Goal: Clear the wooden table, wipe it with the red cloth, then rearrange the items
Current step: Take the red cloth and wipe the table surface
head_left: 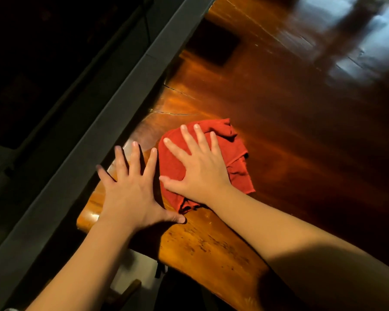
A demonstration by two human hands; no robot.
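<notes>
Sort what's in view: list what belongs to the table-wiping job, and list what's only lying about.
Belongs to the job:
- red cloth, bunched flat on the wood
- wooden table
- right hand, spread flat on the cloth
- left hand, spread flat on the table beside the cloth

Just there:
- grey ledge along the table's edge
- dark square patch farther up the table; too dim to identify

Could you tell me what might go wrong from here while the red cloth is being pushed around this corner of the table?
The red cloth is bunched, with loose flaps trailing, so it may wipe unevenly. The right hand presses it flat-palmed rather than gripping it, so it could slip out. The left hand leans on the wooden table near its edge and could smudge the glossy surface.
</notes>
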